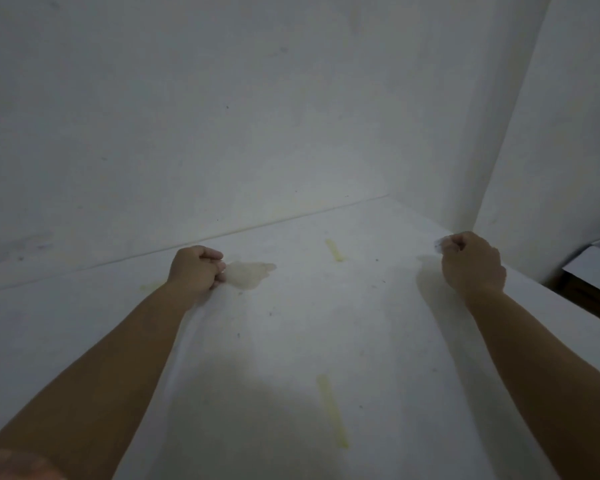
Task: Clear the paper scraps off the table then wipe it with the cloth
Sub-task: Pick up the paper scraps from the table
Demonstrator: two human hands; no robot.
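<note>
Now your left hand (pixel 196 268) sits curled at centre frame on the matte white table (pixel 326 323), fingers pinching a pale, translucent, crumpled scrap (pixel 252 273) lying flat beside it. Your right hand (pixel 471 261), at the right, is fisted around a small whitish wad (pixel 440 244) peeking out by the knuckles. Yellowish streaks (pixel 333 410) mark the smooth tabletop. Blur hides any cloth.

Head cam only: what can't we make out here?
- Left hand: fingers curled at a pale translucent scrap; grip blurred.
- Right hand: fist hides most of a small whitish bit.
- Cloth: not visible in this view.
- Box: cut off by the right edge.
- Table: near edge out of frame.
</note>
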